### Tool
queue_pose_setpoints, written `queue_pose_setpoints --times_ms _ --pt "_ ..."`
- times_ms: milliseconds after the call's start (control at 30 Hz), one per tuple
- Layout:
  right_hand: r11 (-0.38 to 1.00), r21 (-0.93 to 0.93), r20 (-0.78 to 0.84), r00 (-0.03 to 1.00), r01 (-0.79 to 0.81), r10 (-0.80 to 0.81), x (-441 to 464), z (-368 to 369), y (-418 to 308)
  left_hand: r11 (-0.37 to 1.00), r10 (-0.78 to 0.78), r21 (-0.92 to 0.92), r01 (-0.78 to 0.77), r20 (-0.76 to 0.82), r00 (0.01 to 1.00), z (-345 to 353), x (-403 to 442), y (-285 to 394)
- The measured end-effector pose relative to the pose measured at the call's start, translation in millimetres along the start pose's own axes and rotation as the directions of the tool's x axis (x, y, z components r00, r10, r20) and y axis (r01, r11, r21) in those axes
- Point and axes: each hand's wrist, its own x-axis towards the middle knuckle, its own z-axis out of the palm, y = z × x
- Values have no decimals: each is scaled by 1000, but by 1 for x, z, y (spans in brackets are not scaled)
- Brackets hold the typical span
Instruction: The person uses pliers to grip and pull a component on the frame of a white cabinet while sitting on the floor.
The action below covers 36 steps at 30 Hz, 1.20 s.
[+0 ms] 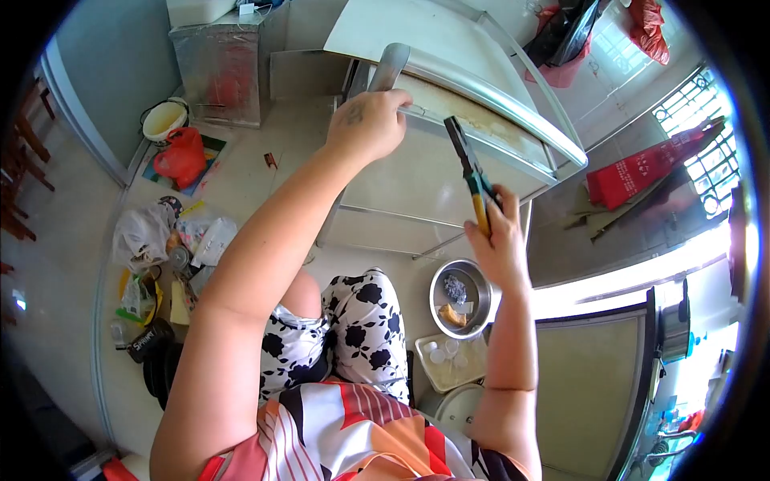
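Observation:
My left hand (pixel 369 124) is closed round the metal frame (pixel 391 67) at the near left corner of a white-topped stand, its fingers partly hidden behind the edge. In my right hand (pixel 501 240) is a pair of pliers (pixel 469 164) with long dark jaws and green-and-yellow handles. The tool points up and to the left, toward the stand's front edge. Its jaws appear apart from the frame. Along that edge, under a silver rail (pixel 489 92), runs a stained, worn strip (pixel 473 120). The white top (pixel 433 36) lies behind the rail.
A steel bowl (pixel 437 309) holding a scouring pad and a yellowish piece stands below my right hand, beside a tray (pixel 429 373) of small cups. Bags and loose items (pixel 144 232) crowd the floor at left, near a red bag (pixel 180 156) and a bucket (pixel 160 120).

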Motion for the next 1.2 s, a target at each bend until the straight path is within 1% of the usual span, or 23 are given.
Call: queue_pose_setpoints --times_ms 67,133,167,233,267,367,467,500,567,633,733,767,967,1067,1200 --pt "973 -229 10 1000 15 -13 17 -13 -5 1000 -25 -8 25 3 1000 -3 0 1" --pt "966 -255 57 998 46 -33 29 -20 -6 999 -42 -3 42 9 999 -5 -1 5" --pt "958 -279 53 997 68 -55 32 -22 -6 999 -49 2 49 11 999 -6 -1 6" --pt "941 -323 46 994 105 -96 37 -27 -8 1000 -4 -2 4 -38 999 -1 -2 4" --pt "925 -360 54 993 119 -106 38 -31 -10 1000 19 -3 -19 -60 998 1 -2 3" --pt "869 -466 65 985 169 -157 42 -40 -11 999 -26 -19 26 -31 999 2 -1 7" --pt "821 -538 83 981 190 -173 49 -47 -15 1000 -2 -7 2 -56 998 5 -1 5" --pt "785 -582 80 976 209 -201 50 -50 -17 1000 0 -8 -1 -61 998 4 -1 6" --pt "742 -617 102 962 262 -254 57 -57 -17 1000 5 -9 -6 -72 997 1 -2 7" --pt "711 -629 129 944 315 -304 62 -64 -19 999 29 -16 -32 -117 993 5 -2 3" --pt "661 -662 216 934 354 -284 72 -74 -30 998 37 -41 -44 -155 987 10 -3 -2" --pt "645 -673 217 930 362 -297 75 -74 -31 998 37 -50 -46 -160 986 11 -3 -2" --pt "645 -638 300 908 419 -293 95 -86 -41 997 26 -72 -37 -152 988 7 -5 1" --pt "607 -648 346 888 460 -305 101 -94 -48 997 17 -67 -28 -163 987 7 -6 2" --pt "584 -665 374 885 465 -279 97 -91 -52 998 17 -54 -26 -170 985 8 -7 1"
